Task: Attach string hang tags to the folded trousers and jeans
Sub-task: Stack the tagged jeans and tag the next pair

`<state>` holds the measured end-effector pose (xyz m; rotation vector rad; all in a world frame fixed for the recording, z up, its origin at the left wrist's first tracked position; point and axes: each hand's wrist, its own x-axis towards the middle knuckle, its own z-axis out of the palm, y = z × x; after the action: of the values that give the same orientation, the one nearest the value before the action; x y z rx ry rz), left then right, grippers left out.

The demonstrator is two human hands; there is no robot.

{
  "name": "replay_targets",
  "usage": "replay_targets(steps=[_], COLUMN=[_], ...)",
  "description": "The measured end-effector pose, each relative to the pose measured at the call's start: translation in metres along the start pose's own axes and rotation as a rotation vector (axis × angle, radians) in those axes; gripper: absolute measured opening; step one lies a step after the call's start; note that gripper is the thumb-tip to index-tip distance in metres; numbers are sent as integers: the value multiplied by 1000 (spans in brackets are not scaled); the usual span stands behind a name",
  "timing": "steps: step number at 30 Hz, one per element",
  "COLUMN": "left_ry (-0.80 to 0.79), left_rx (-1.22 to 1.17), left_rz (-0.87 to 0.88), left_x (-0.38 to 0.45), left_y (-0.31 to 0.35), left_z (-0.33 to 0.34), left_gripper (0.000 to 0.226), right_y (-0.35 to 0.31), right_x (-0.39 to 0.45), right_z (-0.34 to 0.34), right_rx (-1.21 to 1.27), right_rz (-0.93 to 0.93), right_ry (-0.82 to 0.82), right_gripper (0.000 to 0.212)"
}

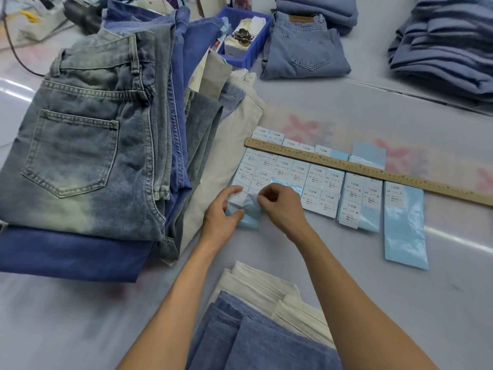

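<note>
Fingers of your left hand (223, 209) and right hand (277, 202) pinched leftmost label sheet (249, 214); wooden ruler (373, 170) lay across sheets; jeans stack (80, 142) toward surface's left edge.

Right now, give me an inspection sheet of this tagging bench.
Surface: grey table with faint pink flower print.
Job's things: label sheets in rows under a wooden ruler; washed jeans stack on the left; folded trousers nearest the person.
Clutter: blue bin of small items.
Grips: left hand and right hand both pinch the leftmost label sheet.
Cables: dark cable at far left.
Surroundings: more folded jeans, blue fabric pile.
</note>
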<state>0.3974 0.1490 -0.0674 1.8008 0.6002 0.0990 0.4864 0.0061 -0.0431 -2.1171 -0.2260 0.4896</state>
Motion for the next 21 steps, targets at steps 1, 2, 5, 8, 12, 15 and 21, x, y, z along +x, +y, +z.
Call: replay_targets(steps=[1, 2, 5, 8, 12, 15, 21], left_ry=[19, 39, 65, 39, 61, 360, -25], left_rx=[22, 36, 49, 61, 122, 462, -100], left_rz=[13, 22, 26, -11, 15, 228, 188], left_x=[1, 1, 1, 0, -10, -37, -125], left_y=[1, 2, 2, 4, 21, 46, 120], left_z=[1, 2, 2, -1, -4, -4, 70], left_gripper=[59, 56, 52, 51, 40, 30, 11], right_y=[-1, -2, -3, 1, 12, 18, 15], right_x=[-1, -2, -8, -16, -47, -87, -169], right_z=[-3, -6, -20, -38, -66, -79, -90], right_rx=[163, 338, 748, 1106, 1265, 991, -28], right_rz=[84, 165, 339, 446, 434, 313, -352], right_ry=[29, 45, 75, 204, 385, 519, 871], right_gripper=[6, 6, 4, 4, 5, 4, 9])
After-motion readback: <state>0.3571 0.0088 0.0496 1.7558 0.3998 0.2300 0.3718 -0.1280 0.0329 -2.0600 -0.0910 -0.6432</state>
